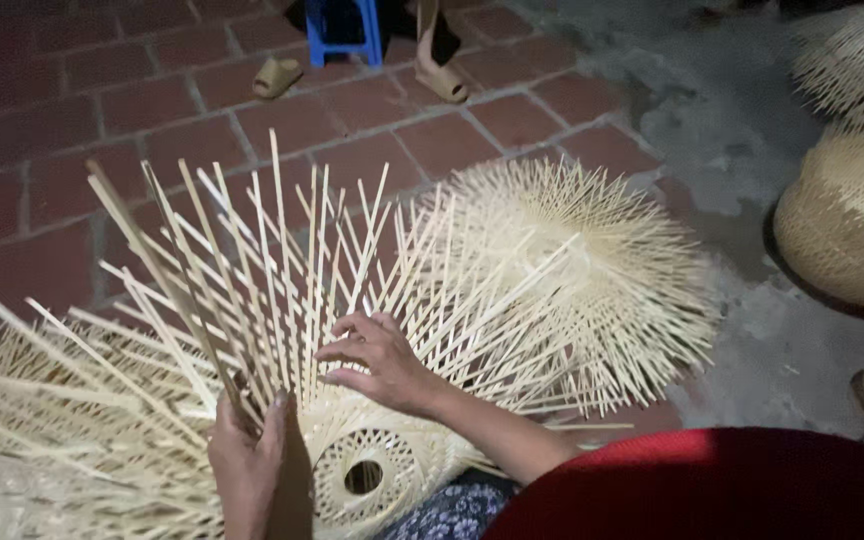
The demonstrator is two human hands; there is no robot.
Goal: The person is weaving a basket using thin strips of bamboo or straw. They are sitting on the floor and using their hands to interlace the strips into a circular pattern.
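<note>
- The left hand (pixel 247 462) grips a bundle of strips (pixel 192 300) from the basket (pixel 362 470). The fingers (pixel 274 425) are pressed together and curled around the lower ends of the strips; the thumb lies along the near side.
- The right hand (pixel 377 360) rests on the basket rim, just right of the left-hand fingers. Its fingers (pixel 347 335) are slightly spread and bent, with the tips touching upright strips; whether they pinch a single strip cannot be told.
- The basket lies directly below both sets of fingers, in the person's lap. Its woven part shows an open lattice with a round hole in the middle, below and between the two hands.
- Loose strips fan up and outward from the fingers in all directions, the longest ones leaning left above the left-hand fingers.
- A second basket (pixel 592 270) with bristling strip ends lies on the floor (pixel 42 130), to the right of and beyond the right-hand fingers, touching the fan of strips.
- More woven work (pixel 12 450) lies to the left of the left-hand fingers, at the frame edge.
- Two finished baskets (pixel 847 210) stand well to the right of the fingers, one above the other in the view.
- A red sleeve (pixel 712 485) covers the right arm, behind the right-hand fingers.
- Far beyond the fingers stand a blue stool (pixel 342 30) and two sandals (pixel 277 76) on the brick floor.
</note>
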